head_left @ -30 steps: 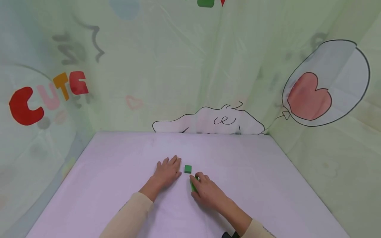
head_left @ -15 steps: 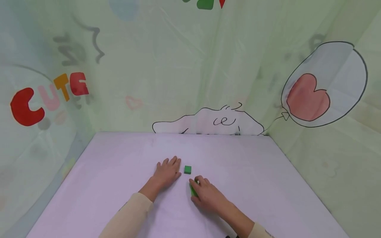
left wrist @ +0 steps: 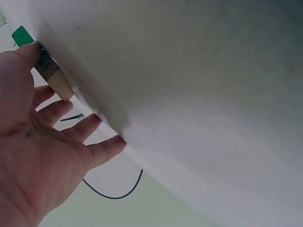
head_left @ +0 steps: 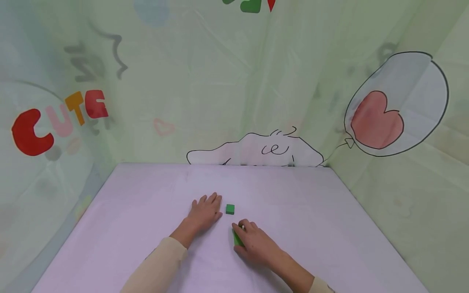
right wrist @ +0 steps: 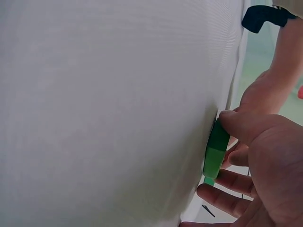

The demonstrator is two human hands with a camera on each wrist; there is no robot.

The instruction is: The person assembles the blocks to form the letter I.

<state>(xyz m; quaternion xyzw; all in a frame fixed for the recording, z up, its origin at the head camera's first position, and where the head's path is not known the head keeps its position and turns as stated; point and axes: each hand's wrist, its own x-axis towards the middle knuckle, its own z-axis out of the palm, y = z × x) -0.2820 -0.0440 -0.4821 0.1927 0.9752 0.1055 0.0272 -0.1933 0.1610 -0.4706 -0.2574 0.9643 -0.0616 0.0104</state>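
Observation:
My right hand (head_left: 258,244) grips a green block (right wrist: 215,151) between thumb and fingers, low over the table, and covers much of it from above. In the right wrist view the thumb is at one end and fingertips are at the other. My left hand (head_left: 204,211) rests on the table with its fingers spread. A small green block (head_left: 230,209) lies just right of the left hand, apart from the right hand's block. In the left wrist view, a bare wooden piece (left wrist: 60,85) with dark marks shows between thumb and fingers; the left hand hides it in the head view.
A pale lilac cloth covers the table (head_left: 293,203). Printed fabric walls close it in at the back (head_left: 220,81) and both sides, with a balloon drawing (head_left: 399,101) on the right. A dark strap (right wrist: 265,18) is at the left wrist.
My right hand has slid a little towards the person with the green block, widening its distance from the small green block. The left hand stays in place.

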